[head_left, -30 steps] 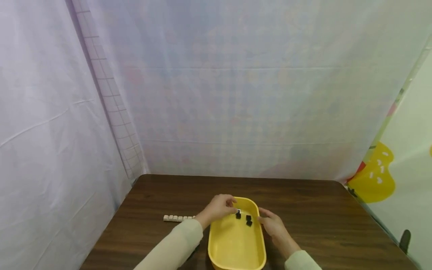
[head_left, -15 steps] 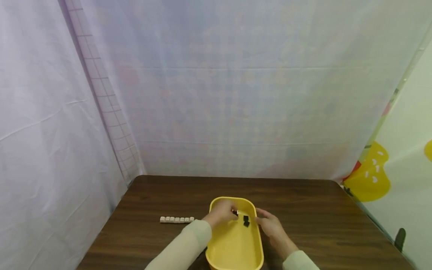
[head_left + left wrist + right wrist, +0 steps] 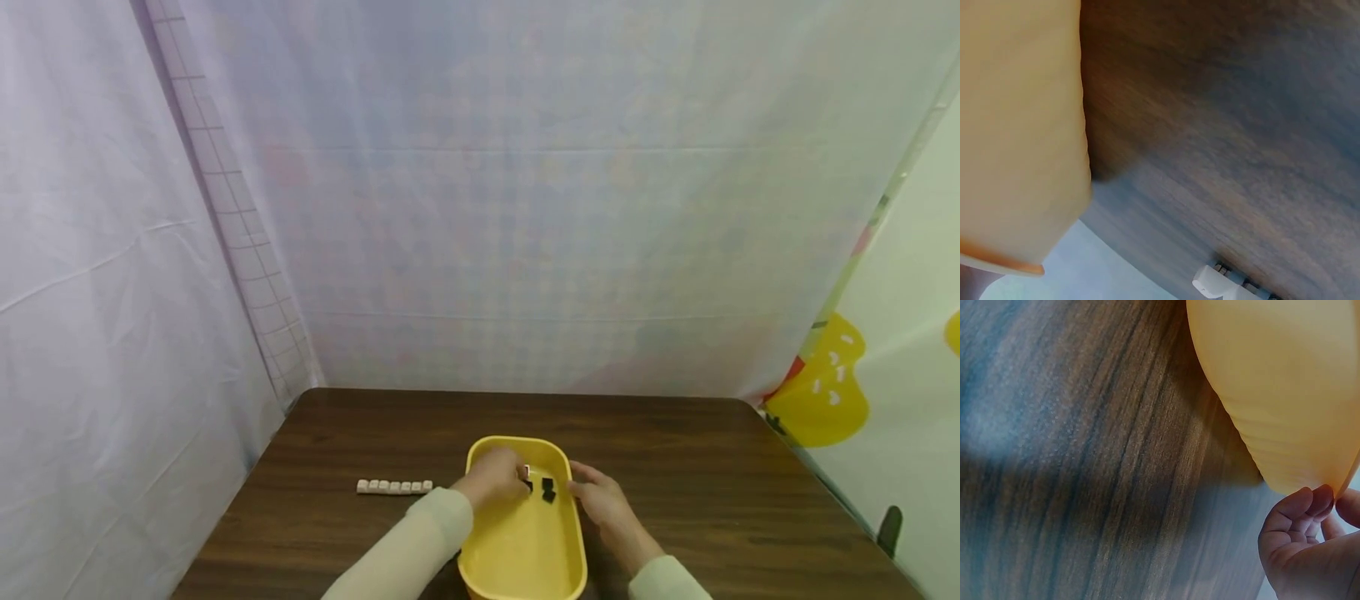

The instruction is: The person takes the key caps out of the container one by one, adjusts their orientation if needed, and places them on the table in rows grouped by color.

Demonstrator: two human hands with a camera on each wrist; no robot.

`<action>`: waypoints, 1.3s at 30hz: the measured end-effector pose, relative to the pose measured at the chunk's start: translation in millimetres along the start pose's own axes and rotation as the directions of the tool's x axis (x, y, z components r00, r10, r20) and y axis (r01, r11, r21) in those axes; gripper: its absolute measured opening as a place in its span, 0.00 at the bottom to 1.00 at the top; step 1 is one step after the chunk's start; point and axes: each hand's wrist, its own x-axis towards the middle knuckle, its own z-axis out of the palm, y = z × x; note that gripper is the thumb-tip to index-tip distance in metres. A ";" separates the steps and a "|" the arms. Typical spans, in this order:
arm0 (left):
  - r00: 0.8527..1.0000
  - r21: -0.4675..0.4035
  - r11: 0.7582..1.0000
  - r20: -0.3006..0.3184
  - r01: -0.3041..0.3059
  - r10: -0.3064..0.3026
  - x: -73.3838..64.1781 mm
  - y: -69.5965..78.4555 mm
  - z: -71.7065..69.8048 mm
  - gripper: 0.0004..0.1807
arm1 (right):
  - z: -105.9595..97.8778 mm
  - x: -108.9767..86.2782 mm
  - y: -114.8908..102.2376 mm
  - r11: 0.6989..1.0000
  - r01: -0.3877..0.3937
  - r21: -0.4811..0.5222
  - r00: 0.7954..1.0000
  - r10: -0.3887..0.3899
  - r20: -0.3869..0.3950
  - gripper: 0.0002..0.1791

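A yellow plastic bin [image 3: 525, 567] stands on the table. My left hand [image 3: 493, 478] reaches down inside its far half, fingers curled, and pinches a small black piece [image 3: 529, 487] at the fingertips. A white bit [image 3: 527, 471] shows just beyond them. Two more black pieces [image 3: 548, 490] lie on the bin floor to the right of that hand. My right hand [image 3: 604, 503] grips the bin's right rim; in the right wrist view its fingers [image 3: 1297, 509] curl against the outer wall of the bin. The left wrist view shows the bin's outside wall but no left hand.
A straight row of several small white keycap-like blocks [image 3: 394, 487] lies left of the bin. The end of that row [image 3: 1213, 281] also shows in the left wrist view. White curtains [image 3: 480, 208] hang behind the brown wooden table [image 3: 675, 450].
My left hand has gone from above the bin's left rim down into it, closing on the small pieces. The right hand stays on the rim. The head view has shifted slightly.
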 end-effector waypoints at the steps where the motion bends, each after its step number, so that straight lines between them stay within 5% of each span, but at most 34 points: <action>1: 1.000 -0.003 1.000 0.002 0.007 -0.007 -0.1 -0.1 0.2 0.05 | 0.0 0.0 0.0 1.000 0.000 0.000 1.000 0.000 0.000 0.25; 4: 1.000 -0.038 0.999 -0.002 0.025 -0.025 -1.1 0.0 0.0 0.06 | -0.1 0.0 0.2 1.000 0.012 -0.009 1.000 -0.012 -0.001 0.25; 10: 0.998 -0.109 0.993 -0.050 -0.039 0.034 -3.0 1.0 -3.0 0.03 | -0.1 0.6 0.9 1.000 0.013 0.000 1.000 -0.013 0.001 0.25; 17: 1.000 -0.372 0.928 -0.019 0.011 -0.020 -7.7 4.6 -11.6 0.04 | 0.2 0.6 -0.1 1.000 -0.008 0.020 1.000 0.007 0.009 0.25; 30: 0.993 -0.458 0.887 -0.115 -0.064 0.013 -12.8 -2.8 -23.4 0.05 | 0.2 2.1 1.6 1.000 0.004 -0.013 1.000 -0.004 0.002 0.26; 35: 0.994 -0.466 0.884 -0.110 -0.031 -0.023 -16.9 -6.7 -32.0 0.05 | 0.1 4.5 3.8 1.000 -0.007 -0.010 1.000 0.007 0.001 0.26; 39: 0.994 -0.506 0.863 -0.095 -0.001 -0.054 -21.8 -14.2 -39.5 0.15 | 0.3 5.3 4.0 1.000 -0.003 -0.010 1.000 0.003 0.004 0.26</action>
